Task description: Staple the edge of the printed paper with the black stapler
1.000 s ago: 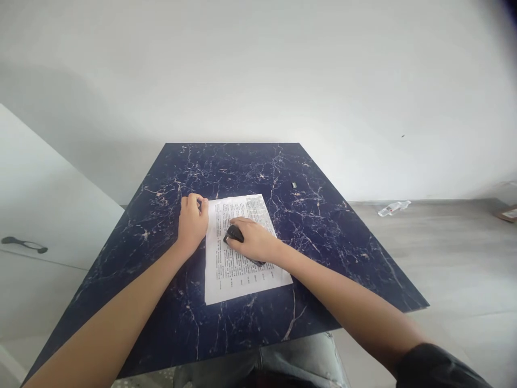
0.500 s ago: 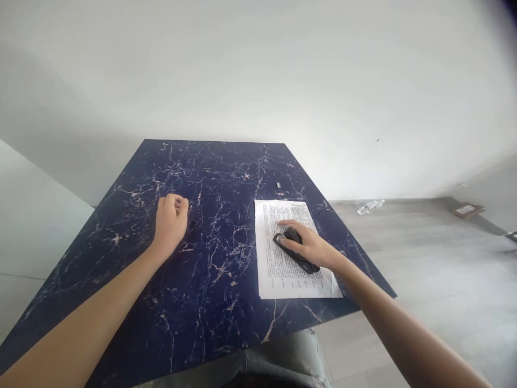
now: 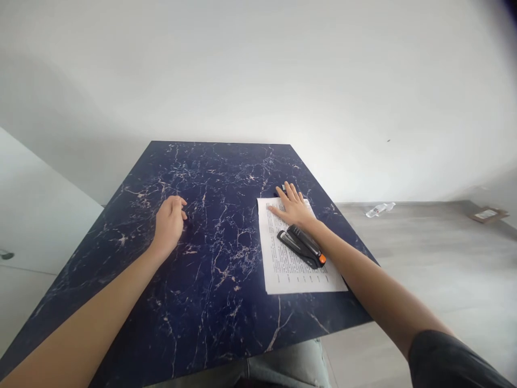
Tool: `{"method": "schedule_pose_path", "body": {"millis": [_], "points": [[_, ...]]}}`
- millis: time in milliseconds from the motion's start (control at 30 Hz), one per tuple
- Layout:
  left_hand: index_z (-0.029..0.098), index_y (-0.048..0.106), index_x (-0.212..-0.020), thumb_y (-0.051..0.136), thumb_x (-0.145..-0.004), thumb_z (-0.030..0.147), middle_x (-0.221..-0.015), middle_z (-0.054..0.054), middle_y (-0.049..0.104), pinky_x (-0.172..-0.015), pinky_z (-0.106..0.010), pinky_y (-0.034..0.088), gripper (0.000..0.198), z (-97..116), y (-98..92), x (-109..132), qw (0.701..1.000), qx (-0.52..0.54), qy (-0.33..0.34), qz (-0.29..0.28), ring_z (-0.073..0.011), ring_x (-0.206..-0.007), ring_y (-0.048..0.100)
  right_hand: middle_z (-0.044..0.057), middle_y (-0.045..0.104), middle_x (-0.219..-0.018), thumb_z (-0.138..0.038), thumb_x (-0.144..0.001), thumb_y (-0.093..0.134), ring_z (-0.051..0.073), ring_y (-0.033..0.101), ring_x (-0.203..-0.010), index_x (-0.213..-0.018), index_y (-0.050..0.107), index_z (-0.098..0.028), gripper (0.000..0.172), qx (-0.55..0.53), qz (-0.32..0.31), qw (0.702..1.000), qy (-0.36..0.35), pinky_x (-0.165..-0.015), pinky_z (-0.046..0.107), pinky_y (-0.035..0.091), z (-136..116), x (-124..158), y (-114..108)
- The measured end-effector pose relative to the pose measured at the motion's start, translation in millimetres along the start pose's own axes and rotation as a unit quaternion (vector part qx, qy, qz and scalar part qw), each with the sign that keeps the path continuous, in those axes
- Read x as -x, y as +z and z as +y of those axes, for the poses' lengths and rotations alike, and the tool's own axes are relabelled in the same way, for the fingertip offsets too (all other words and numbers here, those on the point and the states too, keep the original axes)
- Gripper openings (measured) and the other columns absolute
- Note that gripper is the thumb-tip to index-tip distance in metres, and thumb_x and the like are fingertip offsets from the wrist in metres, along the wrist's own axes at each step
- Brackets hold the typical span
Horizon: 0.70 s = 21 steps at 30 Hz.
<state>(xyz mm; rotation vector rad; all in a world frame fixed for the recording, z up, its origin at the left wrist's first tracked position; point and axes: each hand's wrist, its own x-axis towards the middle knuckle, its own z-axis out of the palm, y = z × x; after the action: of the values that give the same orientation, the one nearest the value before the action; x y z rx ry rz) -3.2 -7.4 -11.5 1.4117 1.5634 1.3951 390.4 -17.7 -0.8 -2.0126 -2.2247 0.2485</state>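
My right hand [image 3: 294,207] is spread out, palm down, over the top edge of a printed sheet of paper [image 3: 278,272]. Just beyond its fingertips, partly covered, is a small metallic piece [image 3: 284,187], perhaps a strip of staples. A black stapler [image 3: 301,247] with an orange tip lies on the paper, beside my right wrist and out of my grip. My left hand [image 3: 169,221] rests on the left part of the table in a loose fist, and I see nothing in it.
The dark blue marbled table [image 3: 218,172] stands near a white wall [image 3: 258,70]. On the grey floor to the right lie a clear plastic item [image 3: 380,209] and a flat brown box [image 3: 487,214]. My legs [image 3: 291,364] are under the near edge.
My right hand has let go of the stapler, leaving it on the paper, and moved away from me to the paper's top edge with its fingers spread. My left hand has barely moved.
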Motion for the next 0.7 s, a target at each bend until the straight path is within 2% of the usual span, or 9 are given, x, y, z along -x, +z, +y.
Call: {"method": "schedule_pose_path", "body": {"millis": [100, 200, 267, 367, 433, 533, 700], "points": [[0.023, 0.06, -0.086, 0.044, -0.101, 0.052, -0.063, 0.001, 0.053, -0.043, -0.024, 0.033, 0.036, 1, 2.3, 2, 1.0, 0.002, -0.008, 0.02, -0.0138, -0.047, 0.047, 0.016, 0.001, -0.179, -0.085, -0.098, 0.022, 0.035, 0.002, -0.166, -0.172, 0.018, -0.015, 0.102, 0.022, -0.016, 1.0, 0.006, -0.131, 0.059, 0.005, 7, -20, 3], [0.023, 0.06, -0.085, 0.043, -0.103, 0.058, -0.059, 0.001, 0.052, -0.042, -0.025, 0.035, 0.043, 1, -1.7, -4, 0.999, 0.046, -0.01, 0.005, -0.0129, -0.044, 0.045, 0.016, 0.003, -0.179, -0.085, -0.098, 0.02, 0.036, 0.005, -0.165, -0.171, 0.02, -0.014, 0.102, 0.034, -0.017, 0.999, 0.004, -0.131, 0.06, 0.005, 14, -27, 6], [0.022, 0.057, -0.076, 0.044, -0.102, 0.061, -0.053, 0.002, 0.046, -0.041, -0.025, 0.033, 0.048, -1, -11.9, -17, 0.996, 0.086, -0.005, -0.008, -0.0121, -0.042, 0.042, 0.016, 0.002, -0.179, -0.085, -0.098, 0.018, 0.037, 0.004, -0.165, -0.172, 0.018, -0.014, 0.102, 0.037, -0.021, 0.999, 0.006, -0.131, 0.062, 0.004, 14, -28, 8], [0.022, 0.04, -0.058, 0.054, -0.097, 0.054, -0.048, 0.004, 0.035, -0.041, -0.025, 0.027, 0.052, -5, -40.9, -45, 0.991, 0.135, 0.006, 0.001, -0.0086, -0.039, 0.032, 0.017, 0.0, -0.178, -0.085, -0.097, 0.016, 0.038, 0.003, -0.165, -0.172, 0.017, -0.014, 0.103, 0.04, -0.026, 0.999, 0.005, -0.13, 0.063, 0.004, 3, -31, 12], [0.022, 0.028, -0.056, 0.056, -0.092, 0.042, -0.05, 0.006, 0.024, -0.041, -0.025, 0.019, 0.05, -8, -66.2, -62, 0.977, 0.205, -0.017, 0.054, -0.0068, -0.039, 0.023, 0.017, 0.0, -0.178, -0.085, -0.097, 0.016, 0.039, 0.003, -0.165, -0.172, 0.017, -0.014, 0.103, 0.036, -0.023, 0.999, -0.004, -0.13, 0.065, 0.004, -16, -37, 16], [0.021, 0.018, -0.058, 0.045, -0.091, 0.035, -0.053, 0.005, 0.015, -0.042, -0.026, 0.019, 0.044, -16, -103.7, -75, 0.948, 0.305, -0.024, 0.093, -0.008, -0.042, 0.018, 0.018, 0.001, -0.178, -0.085, -0.097, 0.018, 0.039, 0.003, -0.165, -0.172, 0.018, -0.017, 0.101, 0.024, -0.02, 0.999, -0.027, -0.129, 0.066, 0.002, -62, -53, 24], [0.019, 0.013, -0.062, 0.033, -0.095, 0.037, -0.054, 0.003, 0.013, -0.047, -0.028, 0.024, 0.043, -32, -147.3, -76, 0.916, 0.359, 0.08, 0.16, -0.0107, -0.046, 0.017, 0.021, -0.002, -0.178, -0.083, -0.099, 0.021, 0.04, -0.001, -0.165, -0.172, 0.018, -0.019, 0.097, -0.007, -0.032, 0.996, -0.079, -0.127, 0.068, -0.001, -160, -82, 41]]}}
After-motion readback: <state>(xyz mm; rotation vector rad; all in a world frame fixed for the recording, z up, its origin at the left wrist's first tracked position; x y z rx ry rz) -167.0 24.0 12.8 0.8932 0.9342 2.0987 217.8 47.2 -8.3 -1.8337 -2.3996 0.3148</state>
